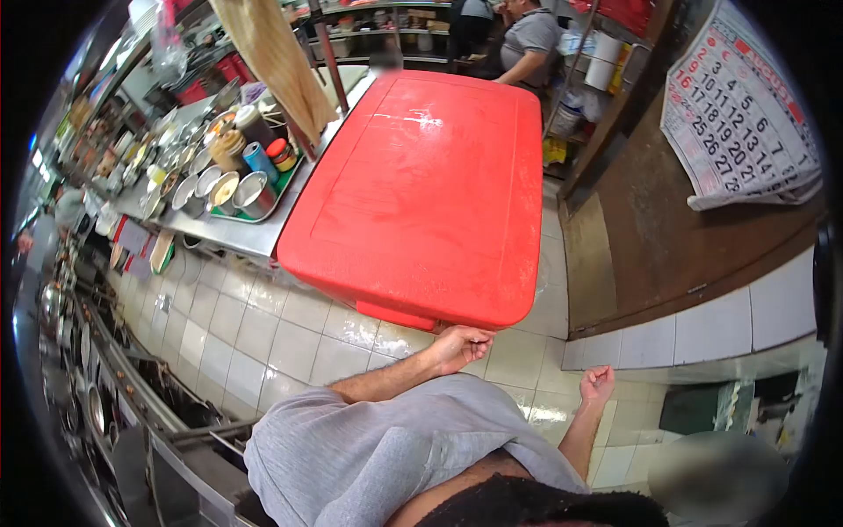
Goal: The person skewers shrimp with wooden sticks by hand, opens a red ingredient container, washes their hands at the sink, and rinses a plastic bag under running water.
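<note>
Left hand (463, 349), grip unclear, curls by red rectangular plastic lid's (413, 198) edge. Pale tiled floor (516, 358) separates fisted right hand (598, 384).

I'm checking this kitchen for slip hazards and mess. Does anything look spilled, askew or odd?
The red container has wet-looking streaks across its top, and the floor tiles shine in patches; I can't tell if that's water or reflected light. The calendar at right has a curled, rumpled lower edge, not flat.
</note>
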Demonstrator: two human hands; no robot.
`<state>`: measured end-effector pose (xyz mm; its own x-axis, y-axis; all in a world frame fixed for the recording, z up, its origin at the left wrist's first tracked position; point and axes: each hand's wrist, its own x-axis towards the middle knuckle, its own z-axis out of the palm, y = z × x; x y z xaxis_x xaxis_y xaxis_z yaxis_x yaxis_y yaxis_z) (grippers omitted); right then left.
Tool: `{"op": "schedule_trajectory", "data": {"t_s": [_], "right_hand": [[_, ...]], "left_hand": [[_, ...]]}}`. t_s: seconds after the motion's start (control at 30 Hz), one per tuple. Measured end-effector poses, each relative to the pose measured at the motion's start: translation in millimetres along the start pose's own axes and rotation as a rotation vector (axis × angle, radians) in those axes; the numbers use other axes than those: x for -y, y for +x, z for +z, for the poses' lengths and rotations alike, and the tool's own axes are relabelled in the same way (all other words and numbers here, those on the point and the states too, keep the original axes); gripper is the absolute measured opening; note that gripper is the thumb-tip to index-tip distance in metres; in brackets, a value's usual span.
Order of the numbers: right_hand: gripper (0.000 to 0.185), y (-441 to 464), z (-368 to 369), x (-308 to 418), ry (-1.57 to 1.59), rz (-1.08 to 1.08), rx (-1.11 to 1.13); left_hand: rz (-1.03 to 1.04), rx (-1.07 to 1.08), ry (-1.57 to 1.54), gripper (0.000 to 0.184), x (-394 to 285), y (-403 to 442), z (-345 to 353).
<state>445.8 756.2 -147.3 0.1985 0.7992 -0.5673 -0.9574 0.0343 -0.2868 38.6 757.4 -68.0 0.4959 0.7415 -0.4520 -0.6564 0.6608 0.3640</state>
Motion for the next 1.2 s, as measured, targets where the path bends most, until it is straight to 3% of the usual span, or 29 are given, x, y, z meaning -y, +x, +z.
{"op": "schedule_trajectory", "data": {"t_s": [0.1,0.17,0.23,0.27,0.3,0.33,0.43,0.5,0.6,0.83,1.0,1.03,1.13,1.2], "right_hand": [[0.026,33.4,20.6,9.6,-0.06,0.035,0.02],[0.028,51.1,29.4,12.9,-0.126,0.047,0.046],[0.033,69.6,42.3,8.4,-0.14,0.1,0.056],[0.032,85.9,42.6,1.9,-0.137,0.129,0.175],[0.031,74.0,69.3,-8.7,-0.097,0.188,0.152],[0.03,76.6,85.7,-20.1,-0.149,0.17,0.187],[0.03,67.5,151.5,-57.8,-0.186,0.195,0.185],[0.03,59.0,192.8,-80.7,-0.192,0.244,0.258],[0.029,45.5,250.7,-111.6,-0.192,0.327,0.381],[0.027,44.0,346.8,-208.5,-0.236,0.39,0.553],[0.024,71.5,365.2,-285.7,-0.249,0.553,0.664],[0.024,73.2,367.0,-296.3,-0.246,0.551,0.655],[0.021,69.2,368.4,-321.3,-0.335,0.478,0.426],[0.02,86.1,363.6,-321.4,-0.331,0.51,0.444]], "left_hand": [[0.136,-0.036,0.025,0.019,4.2,-1.3,10.2],[0.334,-0.054,0.058,0.014,-6.4,-12.8,36.2],[0.515,0.186,0.097,0.01,-25.2,-31.9,54.7],[0.614,0.184,0.107,0.014,-34.9,-46.8,66.4],[0.716,0.187,0.118,0.019,-48.3,-63.5,83.0],[0.754,0.07,0.232,0.02,-66.0,-84.2,108.3],[1.002,0.282,0.318,0.052,-115.7,-121.6,115.3],[1.131,0.256,0.373,0.059,-143.1,-141.5,120.1],[1.232,0.287,0.421,0.06,-175.8,-164.7,115.8],[1.234,0.409,0.525,0.061,-214.0,-197.8,95.2],[1.295,0.292,0.604,0.062,-225.4,-216.4,93.0],[1.334,0.216,0.591,0.062,-227.5,-217.4,93.0],[1.378,0.301,0.535,0.062,-247.7,-228.6,77.5],[1.461,0.294,0.488,0.057,-258.7,-235.7,70.4]]}}
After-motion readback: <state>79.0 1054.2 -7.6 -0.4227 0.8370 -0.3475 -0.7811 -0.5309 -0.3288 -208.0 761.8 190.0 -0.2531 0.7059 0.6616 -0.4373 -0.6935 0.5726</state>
